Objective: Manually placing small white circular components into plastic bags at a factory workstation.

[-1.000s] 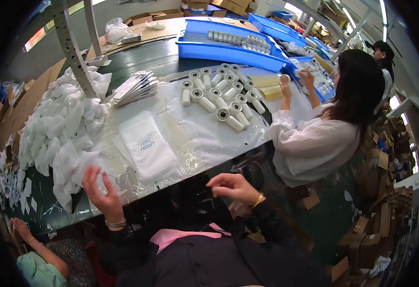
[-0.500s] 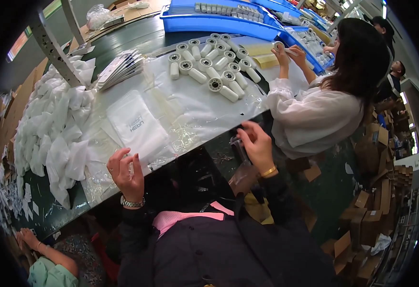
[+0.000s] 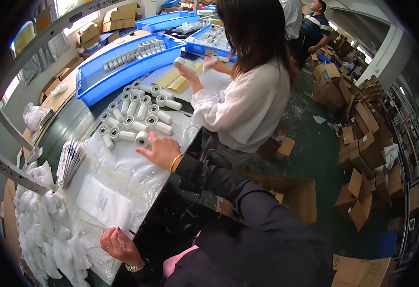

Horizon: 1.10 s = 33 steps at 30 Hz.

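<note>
My right hand [image 3: 162,150] reaches over the near side of a group of white round-headed pieces with stubby handles [image 3: 142,108]. Its thumb and index finger are spread on either side of the nearest round head [image 3: 142,139]; the palm hides that piece's handle, and firm contact does not show. Close to the table's front edge, my left hand [image 3: 120,245] has its fingers curled together beside a stack of flat, frosted white bags [image 3: 105,203]. Anything inside those fingers is too small or hidden to make out.
A pile of white wrapped packets [image 3: 49,234] lies at the left, by a fanned stack of printed leaflets [image 3: 71,162]. Blue bins [image 3: 123,67] stand behind the pieces. A co-worker [image 3: 248,95] in white holds white pieces at right. Cardboard boxes [image 3: 358,191] crowd the floor.
The view has swung toward the right. My right hand has moved from beyond the table edge forward to the white pieces. My left hand's fingers are more tightly curled.
</note>
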Available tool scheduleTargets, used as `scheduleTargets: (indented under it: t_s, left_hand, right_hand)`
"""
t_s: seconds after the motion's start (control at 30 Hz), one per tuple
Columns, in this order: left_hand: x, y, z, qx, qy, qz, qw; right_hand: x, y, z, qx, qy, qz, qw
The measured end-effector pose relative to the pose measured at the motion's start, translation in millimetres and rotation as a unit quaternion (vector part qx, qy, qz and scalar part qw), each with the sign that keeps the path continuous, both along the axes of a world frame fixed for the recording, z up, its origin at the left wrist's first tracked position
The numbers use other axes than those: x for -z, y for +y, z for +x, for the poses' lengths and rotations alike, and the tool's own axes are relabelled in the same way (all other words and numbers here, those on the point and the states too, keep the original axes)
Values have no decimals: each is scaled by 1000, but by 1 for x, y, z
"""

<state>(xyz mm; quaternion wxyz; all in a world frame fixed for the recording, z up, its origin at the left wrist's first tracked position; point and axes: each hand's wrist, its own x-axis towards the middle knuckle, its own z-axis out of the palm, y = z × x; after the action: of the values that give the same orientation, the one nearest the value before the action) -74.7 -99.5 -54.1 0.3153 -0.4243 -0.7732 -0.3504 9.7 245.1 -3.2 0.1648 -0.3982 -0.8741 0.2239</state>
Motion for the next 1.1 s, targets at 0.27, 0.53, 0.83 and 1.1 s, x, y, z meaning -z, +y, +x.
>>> scheduleTargets:
  t_s: [0.27, 0.53, 0.83, 1.1]
  left_hand:
    - [-5, 7, 0, 10, -7, -7, 1000]
    - [-5, 7, 3, 4, -5, -16, 1000]
    - [-5, 8, 4, 4, 1, -15, 1000]
    - [0, 4, 0, 0, 6, -14, 1000]
  right_hand:
    - [26, -24, -1, -24, 77, 236, 968]
    - [12, -16, -11, -54, -17, 119, 991]
    - [26, -25, -15, -37, 19, 214, 976]
    - [23, -50, -1, -89, 11, 270, 959]
